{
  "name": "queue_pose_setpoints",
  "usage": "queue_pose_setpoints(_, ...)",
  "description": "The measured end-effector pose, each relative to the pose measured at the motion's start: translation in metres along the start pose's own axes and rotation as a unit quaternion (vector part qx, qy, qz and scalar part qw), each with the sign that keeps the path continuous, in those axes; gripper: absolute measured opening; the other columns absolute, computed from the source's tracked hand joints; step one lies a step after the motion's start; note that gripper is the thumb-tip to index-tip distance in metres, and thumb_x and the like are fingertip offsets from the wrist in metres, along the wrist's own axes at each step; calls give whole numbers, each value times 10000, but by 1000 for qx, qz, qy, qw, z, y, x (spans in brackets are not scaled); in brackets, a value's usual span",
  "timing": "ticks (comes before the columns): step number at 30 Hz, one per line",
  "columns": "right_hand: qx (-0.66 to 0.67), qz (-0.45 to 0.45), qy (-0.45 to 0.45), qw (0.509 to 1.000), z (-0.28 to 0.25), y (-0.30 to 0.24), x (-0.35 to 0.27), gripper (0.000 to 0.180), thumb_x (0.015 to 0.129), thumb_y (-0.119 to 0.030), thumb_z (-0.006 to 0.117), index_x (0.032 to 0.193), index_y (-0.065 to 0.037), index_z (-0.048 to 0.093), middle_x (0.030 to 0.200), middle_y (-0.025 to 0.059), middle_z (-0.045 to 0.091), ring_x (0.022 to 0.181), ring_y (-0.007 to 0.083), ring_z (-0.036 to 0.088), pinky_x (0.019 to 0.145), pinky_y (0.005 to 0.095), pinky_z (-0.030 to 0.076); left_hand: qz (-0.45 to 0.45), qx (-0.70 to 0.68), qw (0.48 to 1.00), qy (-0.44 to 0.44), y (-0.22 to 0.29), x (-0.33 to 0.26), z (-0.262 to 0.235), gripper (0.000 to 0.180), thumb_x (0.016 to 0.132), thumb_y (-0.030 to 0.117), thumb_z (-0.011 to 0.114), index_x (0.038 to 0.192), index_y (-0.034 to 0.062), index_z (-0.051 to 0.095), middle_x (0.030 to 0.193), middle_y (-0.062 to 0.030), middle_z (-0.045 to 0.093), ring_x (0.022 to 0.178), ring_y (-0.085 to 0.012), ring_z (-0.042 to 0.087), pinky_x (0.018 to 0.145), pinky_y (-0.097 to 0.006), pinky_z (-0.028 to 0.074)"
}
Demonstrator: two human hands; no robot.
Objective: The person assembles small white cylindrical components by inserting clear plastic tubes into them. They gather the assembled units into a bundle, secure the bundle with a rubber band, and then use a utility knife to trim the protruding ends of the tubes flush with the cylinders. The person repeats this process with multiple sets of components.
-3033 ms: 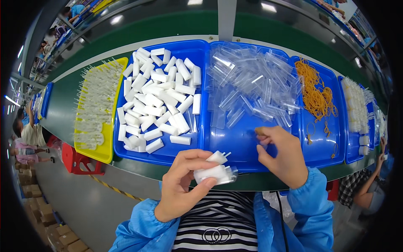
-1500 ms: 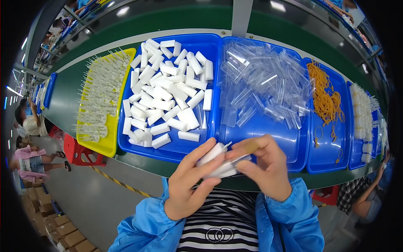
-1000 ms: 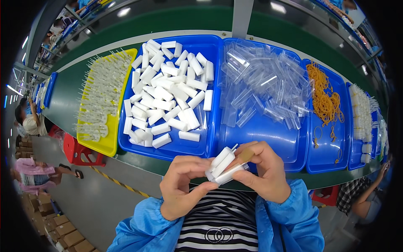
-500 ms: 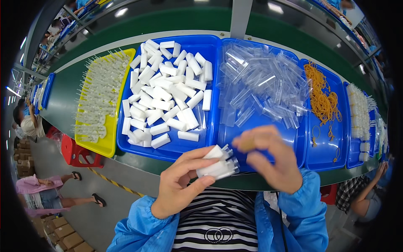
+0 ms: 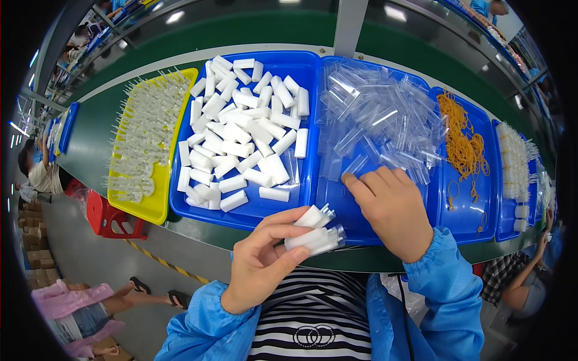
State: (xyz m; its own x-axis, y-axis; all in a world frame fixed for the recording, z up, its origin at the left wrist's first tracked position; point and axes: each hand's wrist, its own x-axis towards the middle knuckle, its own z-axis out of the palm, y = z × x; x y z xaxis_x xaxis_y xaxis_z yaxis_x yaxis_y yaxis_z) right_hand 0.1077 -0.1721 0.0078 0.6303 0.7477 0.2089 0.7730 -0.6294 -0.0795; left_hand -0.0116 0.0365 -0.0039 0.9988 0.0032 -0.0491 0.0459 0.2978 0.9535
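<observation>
In my left hand (image 5: pixel 265 259) several white blocks (image 5: pixel 310 239) are gripped together, some with clear plastic sleeves around them and thin tube ends sticking out at the right. My right hand (image 5: pixel 388 207) is over the near part of the blue tray (image 5: pixel 337 204) of clear plastic sleeves (image 5: pixel 385 114). Its fingers are apart, with the tips close to the near edge of the sleeve pile. Nothing shows in its grasp, though the palm side is hidden.
Left of the sleeves, a blue tray (image 5: pixel 253 207) holds many white blocks (image 5: pixel 235 132). A yellow tray (image 5: pixel 153 210) beyond it carries white thin-stemmed parts (image 5: pixel 141 138). Orange rubber bands (image 5: pixel 463 144) lie in a blue tray on the right. A red stool (image 5: pixel 108 213) stands below the table.
My right hand has moved from beside the held blocks, away from me toward the sleeve pile. My left hand keeps its grip, nearly still. The person at lower left has shifted position.
</observation>
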Motion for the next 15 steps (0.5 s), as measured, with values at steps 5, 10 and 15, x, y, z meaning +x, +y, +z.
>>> queue_pose_setpoints(5, 126, 66, 5, 990, -4, 3, -4, 392, 744, -18, 680, 1132, -30, 624, 878, 55, 609, 808, 190, 607, 745, 337, 489, 25, 14, 999, 40, -1, -1, 1, 261, 879, -106, 615, 1140, -95, 615, 1355, -241, 489, 1231, -301, 544, 1013, -396, 520)
queue_pose_setpoints(10, 649, 244, 118, 711, -17, -17, -8, 375, 865, 8, 638, 1224, 17, 532, 1125, 146, 652, 979, 181, 651, 886, 317, 510, 28, 30, 998, 50, -3, -1, 7, 253, 881, -98, 620, 1134, -94, 623, 1355, -244, 489, 1211, -298, 561, 999, -379, 531)
queue_pose_setpoints(15, 779, 249, 156, 554, -6, -40, -3, 454, 913, 11, 593, 1332, 44, 422, 1171, 206, 641, 1023, 201, 641, 918, 329, 506, 15, 33, 998, 50, -5, 2, 13, 253, 885, -84, 626, 1138, -91, 625, 1357, -242, 488, 1195, -292, 573, 989, -363, 538)
